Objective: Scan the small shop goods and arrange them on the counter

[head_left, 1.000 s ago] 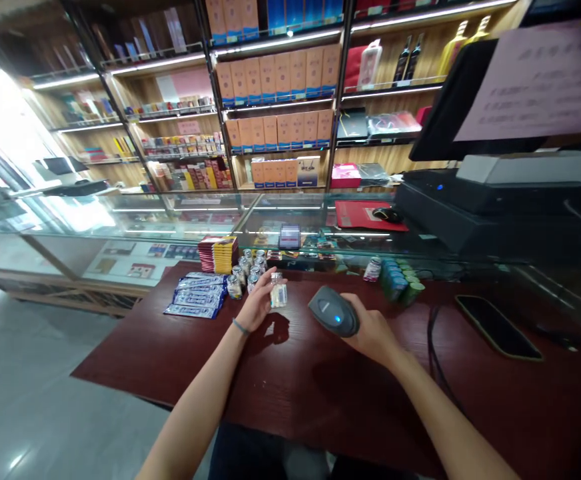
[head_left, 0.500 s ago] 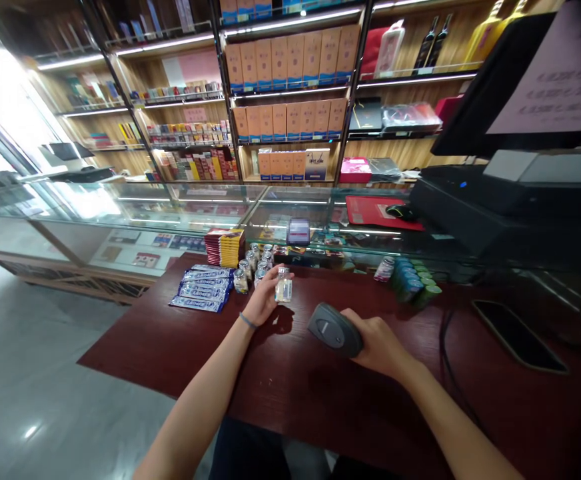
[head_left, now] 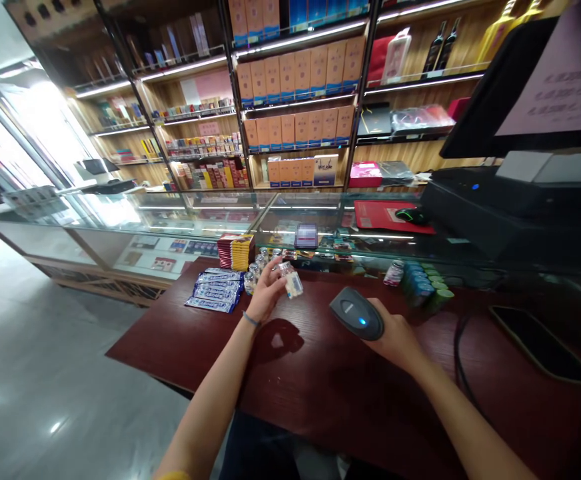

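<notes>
My left hand (head_left: 266, 293) grips a small clear jar (head_left: 293, 283) with a pale label and whitish contents, tilted and held above the dark red table. Its shadow lies on the wood below. In my right hand (head_left: 393, 337) is a black barcode scanner (head_left: 356, 313), a blue light glowing on its top; its head points left toward the jar. Several similar small jars (head_left: 253, 270) stand in rows just behind my left hand, partly hidden by it. Left of them lie blue-and-white wrapped packets (head_left: 215, 291) and a stack of red and yellow packs (head_left: 236, 252).
Right of the scanner stand a single can (head_left: 394, 273) and rows of blue and green cylinders (head_left: 425, 283). A phone (head_left: 543, 343) and a black cable (head_left: 458, 353) lie on the table's right side. Beyond the table's far edge runs a glass display counter (head_left: 270, 213); a monitor (head_left: 505, 87) rises at right.
My left hand has raised and tilted the jar, its shadow now larger and lower. A blue light has come on atop the scanner. The whole view has shifted slightly.
</notes>
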`<state>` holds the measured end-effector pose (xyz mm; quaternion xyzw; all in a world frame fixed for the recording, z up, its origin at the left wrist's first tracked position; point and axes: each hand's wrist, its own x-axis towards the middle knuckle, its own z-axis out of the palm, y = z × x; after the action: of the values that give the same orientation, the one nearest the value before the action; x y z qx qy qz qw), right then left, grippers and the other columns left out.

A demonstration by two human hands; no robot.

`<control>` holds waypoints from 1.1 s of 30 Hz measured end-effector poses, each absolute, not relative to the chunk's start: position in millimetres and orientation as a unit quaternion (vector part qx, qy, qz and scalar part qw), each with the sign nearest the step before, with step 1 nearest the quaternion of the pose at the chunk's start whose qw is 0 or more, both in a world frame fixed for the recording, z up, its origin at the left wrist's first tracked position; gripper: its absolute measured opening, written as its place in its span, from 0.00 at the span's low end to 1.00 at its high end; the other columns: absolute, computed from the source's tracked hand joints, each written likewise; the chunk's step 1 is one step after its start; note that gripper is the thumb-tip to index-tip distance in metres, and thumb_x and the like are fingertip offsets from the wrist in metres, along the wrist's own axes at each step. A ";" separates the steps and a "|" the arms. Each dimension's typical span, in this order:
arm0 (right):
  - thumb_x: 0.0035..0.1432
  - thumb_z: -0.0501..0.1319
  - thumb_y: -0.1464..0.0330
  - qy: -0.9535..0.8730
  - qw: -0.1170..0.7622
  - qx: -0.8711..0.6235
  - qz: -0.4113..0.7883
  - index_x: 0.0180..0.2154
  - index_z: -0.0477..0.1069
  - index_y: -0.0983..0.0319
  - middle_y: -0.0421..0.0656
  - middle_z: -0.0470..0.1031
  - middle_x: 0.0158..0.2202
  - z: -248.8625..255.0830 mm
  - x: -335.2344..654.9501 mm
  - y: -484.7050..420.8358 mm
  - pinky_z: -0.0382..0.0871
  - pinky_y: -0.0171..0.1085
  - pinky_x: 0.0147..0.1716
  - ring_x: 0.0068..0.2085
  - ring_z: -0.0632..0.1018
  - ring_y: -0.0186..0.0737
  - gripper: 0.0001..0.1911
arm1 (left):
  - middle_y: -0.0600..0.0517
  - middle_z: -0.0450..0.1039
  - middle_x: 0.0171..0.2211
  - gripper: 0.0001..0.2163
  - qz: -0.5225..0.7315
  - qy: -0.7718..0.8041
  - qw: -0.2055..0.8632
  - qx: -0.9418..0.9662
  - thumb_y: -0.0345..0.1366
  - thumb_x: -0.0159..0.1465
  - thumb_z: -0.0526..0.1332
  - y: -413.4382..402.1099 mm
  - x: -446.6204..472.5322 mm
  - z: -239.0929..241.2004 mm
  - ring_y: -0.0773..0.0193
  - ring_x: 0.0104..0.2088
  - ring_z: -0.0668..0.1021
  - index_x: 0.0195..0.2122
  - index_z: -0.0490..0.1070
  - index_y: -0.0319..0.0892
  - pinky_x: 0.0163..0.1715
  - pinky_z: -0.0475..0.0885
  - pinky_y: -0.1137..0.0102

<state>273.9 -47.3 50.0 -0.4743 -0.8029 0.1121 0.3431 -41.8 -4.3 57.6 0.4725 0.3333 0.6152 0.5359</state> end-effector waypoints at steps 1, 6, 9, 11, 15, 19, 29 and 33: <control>0.51 0.63 0.64 -0.795 0.351 -0.482 0.109 0.48 0.65 0.52 0.40 0.83 0.30 48.6 275.4 -46.1 0.69 0.37 0.25 0.32 0.86 0.57 0.21 | 0.44 0.75 0.57 0.33 0.632 0.340 0.502 0.482 0.44 0.60 0.71 -4.8 -47.1 63.9 0.53 0.52 0.80 0.66 0.63 0.50 0.48 0.77 0.61; 0.52 0.65 0.61 -0.773 0.375 -0.503 0.093 0.49 0.66 0.52 0.40 0.82 0.30 43.7 280.8 -43.4 0.71 0.38 0.27 0.34 0.86 0.57 0.21 | 0.46 0.72 0.57 0.27 0.680 0.420 0.312 0.514 0.45 0.59 0.72 -14.9 -90.7 75.2 0.57 0.51 0.80 0.58 0.68 0.49 0.49 0.78 0.64; 0.53 0.65 0.61 -0.774 0.370 -0.504 0.100 0.49 0.66 0.53 0.41 0.83 0.31 41.9 282.4 -42.7 0.71 0.38 0.28 0.35 0.86 0.57 0.21 | 0.46 0.72 0.56 0.24 0.686 0.485 0.213 0.499 0.45 0.59 0.72 -29.5 -117.3 60.9 0.58 0.52 0.78 0.54 0.70 0.47 0.50 0.77 0.65; 0.53 0.65 0.60 -0.776 0.366 -0.504 0.099 0.50 0.66 0.53 0.41 0.83 0.32 39.5 283.3 -41.7 0.72 0.39 0.29 0.36 0.86 0.58 0.22 | 0.46 0.72 0.55 0.23 0.675 0.522 0.182 0.489 0.45 0.59 0.71 -40.1 -129.2 46.9 0.58 0.50 0.79 0.54 0.70 0.46 0.49 0.77 0.65; 0.52 0.65 0.60 -0.772 0.372 -0.509 0.086 0.50 0.66 0.52 0.40 0.82 0.30 32.5 284.7 -39.4 0.71 0.39 0.27 0.34 0.86 0.59 0.23 | 0.45 0.73 0.55 0.21 0.627 0.593 0.148 0.483 0.42 0.61 0.69 -52.6 -138.5 20.7 0.58 0.50 0.78 0.54 0.72 0.46 0.46 0.76 0.64; 0.52 0.66 0.59 -0.765 0.377 -0.514 0.091 0.50 0.66 0.52 0.40 0.82 0.31 29.3 285.1 -38.0 0.71 0.40 0.28 0.34 0.86 0.59 0.24 | 0.45 0.73 0.54 0.22 0.572 0.625 0.113 0.520 0.38 0.61 0.68 -50.5 -139.8 3.5 0.57 0.50 0.77 0.57 0.70 0.46 0.46 0.76 0.63; 0.50 0.67 0.59 -0.764 0.379 -0.514 0.095 0.52 0.68 0.52 0.41 0.83 0.33 27.2 286.0 -36.2 0.71 0.40 0.28 0.34 0.86 0.59 0.26 | 0.45 0.73 0.52 0.20 0.497 0.629 0.015 0.597 0.34 0.62 0.68 -39.0 -140.2 -5.4 0.54 0.53 0.76 0.55 0.69 0.45 0.54 0.73 0.59; 0.50 0.67 0.59 -0.765 0.382 -0.510 0.096 0.53 0.68 0.53 0.41 0.83 0.34 27.2 285.5 -37.3 0.72 0.40 0.28 0.34 0.86 0.58 0.28 | 0.45 0.73 0.51 0.20 0.494 0.625 0.015 0.604 0.33 0.62 0.67 -37.1 -140.1 -6.5 0.54 0.53 0.75 0.55 0.69 0.45 0.54 0.73 0.59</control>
<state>285.5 -37.3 27.2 -0.5104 -0.7646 0.0957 0.3817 -140.1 -37.1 -6.5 0.6040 0.6250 0.4943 0.0154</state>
